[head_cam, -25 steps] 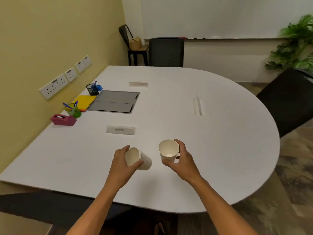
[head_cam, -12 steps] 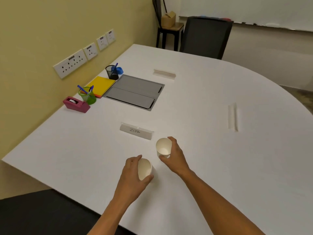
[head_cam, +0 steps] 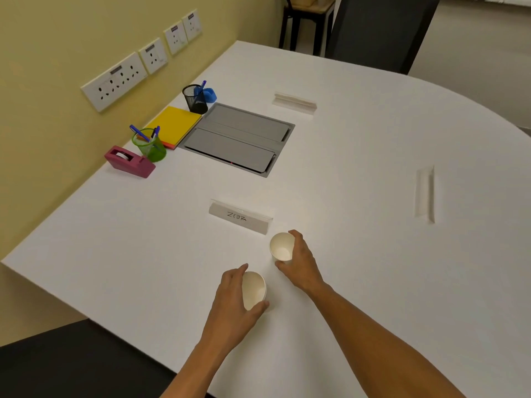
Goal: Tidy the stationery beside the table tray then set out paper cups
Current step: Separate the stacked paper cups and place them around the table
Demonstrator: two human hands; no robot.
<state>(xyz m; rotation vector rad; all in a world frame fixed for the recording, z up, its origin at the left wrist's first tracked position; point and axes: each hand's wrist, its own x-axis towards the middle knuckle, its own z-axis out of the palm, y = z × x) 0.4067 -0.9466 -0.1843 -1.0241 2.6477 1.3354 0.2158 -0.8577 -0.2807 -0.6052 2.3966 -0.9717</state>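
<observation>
My right hand (head_cam: pixel 301 262) grips a white paper cup (head_cam: pixel 281 247) standing upright just in front of the name card marked ZEBRA (head_cam: pixel 240 218). My left hand (head_cam: pixel 232 297) holds a second white paper cup (head_cam: pixel 254 288), tilted with its mouth facing right, low over the white table (head_cam: pixel 359 268). Beside the grey table tray (head_cam: pixel 238 139), along the wall, lie a yellow notepad (head_cam: pixel 175 124), a black mesh pen holder (head_cam: pixel 195 99), a green pen cup (head_cam: pixel 149 146) and a pink tape dispenser (head_cam: pixel 129 162).
Two blank name cards stand on the table, one at the far side (head_cam: pixel 294 102) and one at the right (head_cam: pixel 424 195). A dark chair (head_cam: pixel 379 30) sits at the far end. Wall sockets (head_cam: pixel 115 80) line the yellow wall. A dark chair seat (head_cam: pixel 71 360) is at bottom left.
The view has dipped and moved nearer to the table. My right hand has carried its cup forward to the ZEBRA card and set it upright. The left cup stays tilted in my left hand.
</observation>
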